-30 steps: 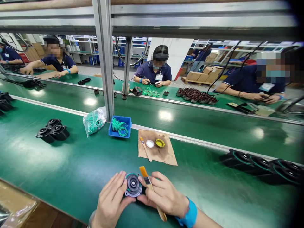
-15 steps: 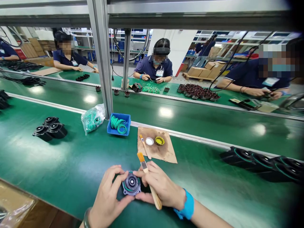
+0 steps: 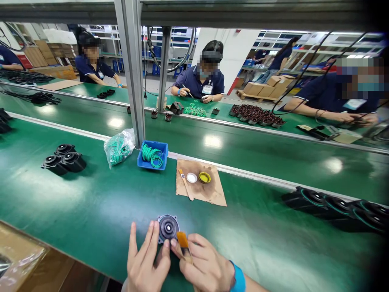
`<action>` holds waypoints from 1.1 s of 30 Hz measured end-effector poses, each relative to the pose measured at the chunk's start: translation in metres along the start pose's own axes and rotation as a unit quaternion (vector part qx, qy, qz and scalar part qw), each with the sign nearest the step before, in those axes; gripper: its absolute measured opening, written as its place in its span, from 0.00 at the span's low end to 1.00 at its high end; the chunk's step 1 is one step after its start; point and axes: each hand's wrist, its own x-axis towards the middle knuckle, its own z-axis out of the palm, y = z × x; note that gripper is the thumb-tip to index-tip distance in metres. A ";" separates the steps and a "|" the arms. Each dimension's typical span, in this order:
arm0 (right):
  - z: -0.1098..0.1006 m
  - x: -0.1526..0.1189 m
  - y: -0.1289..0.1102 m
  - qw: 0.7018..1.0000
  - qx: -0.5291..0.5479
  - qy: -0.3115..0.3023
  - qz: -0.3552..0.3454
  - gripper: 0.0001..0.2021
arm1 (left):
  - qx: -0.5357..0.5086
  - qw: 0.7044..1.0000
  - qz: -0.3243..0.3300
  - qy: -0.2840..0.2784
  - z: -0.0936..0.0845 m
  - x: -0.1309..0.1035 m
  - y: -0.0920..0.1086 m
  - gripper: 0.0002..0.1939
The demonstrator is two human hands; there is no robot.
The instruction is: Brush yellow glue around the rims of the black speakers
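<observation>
The black round motor housing [image 3: 168, 228], with corner lugs and a pale centre, sits in front of me on the green bench. My left hand [image 3: 146, 257] has its index finger along the housing's left edge and its thumb at the lower rim; the other fingers stretch upward. In my right hand [image 3: 208, 263] is a paintbrush [image 3: 182, 240], orange bristles up, its handle mostly hidden by the fingers. The right fingertips touch the housing's lower right rim. I cannot make out a green ring on it in this view.
Brown cardboard [image 3: 209, 194] holds another brush [image 3: 186, 185], a white disc [image 3: 191, 177] and a yellow cup [image 3: 204, 177]. Green rings fill a blue bin [image 3: 152, 165] and a plastic bag [image 3: 119, 148]. Black housings stand left [image 3: 73, 162] and right [image 3: 322, 202]. Co-workers sit across the belt.
Both hands have shifted from around the housing to its left and lower edges. The brush has swung lower. Green seen along the housing's rim earlier is no longer distinct.
</observation>
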 end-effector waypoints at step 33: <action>-0.045 0.018 -0.023 0.744 0.402 -0.016 0.534 0.29 | -0.335 0.845 -0.399 -0.121 -0.003 0.020 -0.003 0.31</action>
